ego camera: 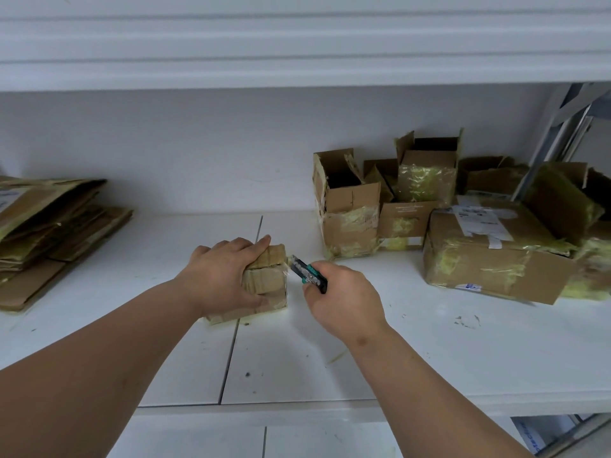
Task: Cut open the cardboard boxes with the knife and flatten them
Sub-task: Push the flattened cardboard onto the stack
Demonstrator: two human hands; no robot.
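Observation:
A small taped cardboard box (266, 280) stands on the white shelf (330, 358) at centre. My left hand (221, 271) grips it from above and the left, fingers curled over its top edge. My right hand (342, 297) holds a green and black utility knife (307, 274), blade tip touching the box's upper right edge. At right stand several more boxes: an open upright box (350, 206), a smaller box (405, 223) and a large sealed box with a label (489, 252).
A pile of flattened cardboard (49, 226) lies at the shelf's left end. Another white shelf (297, 54) hangs overhead. A metal upright (555, 140) stands at the back right. Bits of tape lie scattered on the shelf surface.

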